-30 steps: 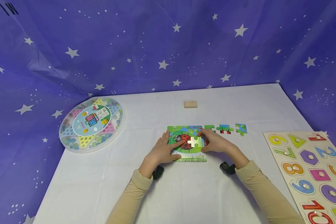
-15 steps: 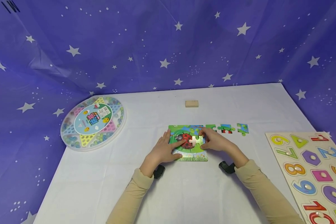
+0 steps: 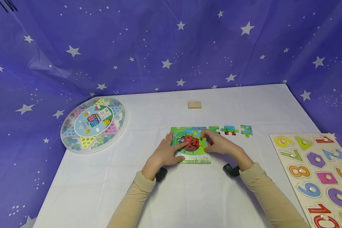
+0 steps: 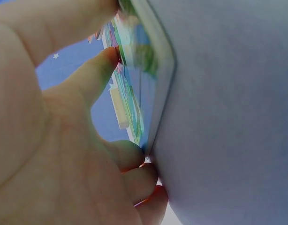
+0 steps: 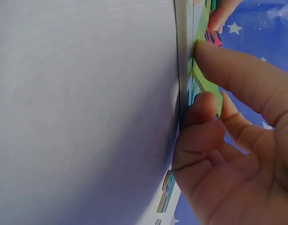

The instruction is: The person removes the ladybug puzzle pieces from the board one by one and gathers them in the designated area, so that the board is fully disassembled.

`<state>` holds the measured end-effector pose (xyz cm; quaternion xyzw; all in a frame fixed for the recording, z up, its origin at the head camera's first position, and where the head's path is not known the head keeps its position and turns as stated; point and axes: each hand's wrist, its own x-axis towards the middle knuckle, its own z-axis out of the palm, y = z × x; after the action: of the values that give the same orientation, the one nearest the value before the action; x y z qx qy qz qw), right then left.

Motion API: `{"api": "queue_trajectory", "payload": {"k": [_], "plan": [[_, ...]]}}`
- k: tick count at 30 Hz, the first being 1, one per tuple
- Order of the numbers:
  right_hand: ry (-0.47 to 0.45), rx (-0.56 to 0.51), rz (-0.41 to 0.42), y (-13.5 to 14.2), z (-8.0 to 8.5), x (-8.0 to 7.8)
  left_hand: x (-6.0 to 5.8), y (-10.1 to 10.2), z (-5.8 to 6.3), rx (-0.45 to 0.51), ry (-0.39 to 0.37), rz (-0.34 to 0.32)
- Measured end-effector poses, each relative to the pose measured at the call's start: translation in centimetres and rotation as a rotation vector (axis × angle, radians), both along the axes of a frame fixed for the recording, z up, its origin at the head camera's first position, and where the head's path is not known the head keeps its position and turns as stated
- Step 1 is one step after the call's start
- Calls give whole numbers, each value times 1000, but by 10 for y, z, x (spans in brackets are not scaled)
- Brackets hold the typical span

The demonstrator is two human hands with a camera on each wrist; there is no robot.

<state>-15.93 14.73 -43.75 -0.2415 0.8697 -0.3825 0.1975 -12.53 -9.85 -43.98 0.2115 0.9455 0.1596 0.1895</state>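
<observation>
A ladybug jigsaw puzzle in a flat board lies mid-table. My left hand rests over its left side, index finger stretched onto the ladybug, thumb near the bottom edge; in the left wrist view, other fingertips of the left hand lie at the board's edge. My right hand is at the board's right side. Its thumb and a finger pinch a green puzzle piece, whose edge stands slightly raised in the right wrist view. Beyond that hand lie loose pieces in a row, one partly hidden.
A small wooden block lies behind the puzzle. At the left sits a round marble game board with a clear cover. A number and shape peg board fills the right side. A starry purple cloth hangs behind the table.
The bright glare on the pinched piece is gone, and its red and green print now lines up with the ladybug. Both hands have hardly moved.
</observation>
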Motion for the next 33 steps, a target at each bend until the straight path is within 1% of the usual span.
{"api": "queue_trajectory", "payload": {"k": [7,13,18,25,33], "plan": [[31,31,28,3,1,0,0,0,3,-2,-2,-1],[12,50,31,6,2,1,0,0,4,0,-1,-10],[13,43,62,6,4,0,0,0,4,0,-1,-10],[75,60,45,6,2,0,0,0,2,-4,-1,-6],[88,0,26,7,2,-1,0,0,2,-7,-10,1]]}}
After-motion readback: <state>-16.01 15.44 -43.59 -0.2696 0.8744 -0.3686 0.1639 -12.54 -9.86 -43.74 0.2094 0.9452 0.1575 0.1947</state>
